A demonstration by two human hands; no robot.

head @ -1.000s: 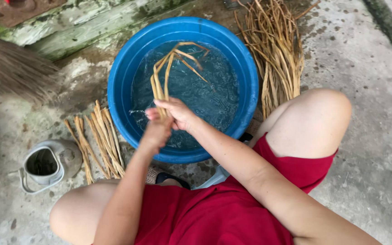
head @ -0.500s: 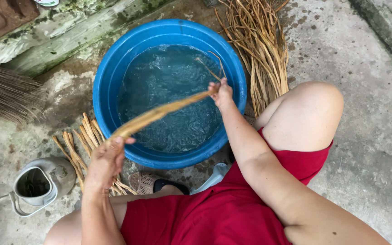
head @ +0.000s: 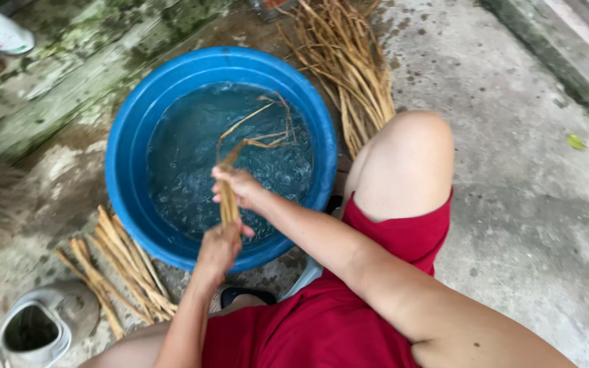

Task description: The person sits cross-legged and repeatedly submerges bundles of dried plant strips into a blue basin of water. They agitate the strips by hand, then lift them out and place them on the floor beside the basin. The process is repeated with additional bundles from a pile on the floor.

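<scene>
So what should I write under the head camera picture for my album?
Both hands, left hand and right hand, grip a plant strip over a blue water basin.

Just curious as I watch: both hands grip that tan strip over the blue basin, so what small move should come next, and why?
Probably dip it. Both the left hand and right hand hold the strip above the water, its frayed end hanging over the blue basin.

Left hand [head: 218, 247]: fingers curled shut in a fist-like grip, forearm bare, rising from the lower edge of the view toward the centre. Right hand [head: 240, 187]: fingers closed, set just above and beyond the left, nearly touching it. Right arm: bare, reaching diagonally from lower right, elbow slightly bent. Both wrists roughly straight.
</scene>
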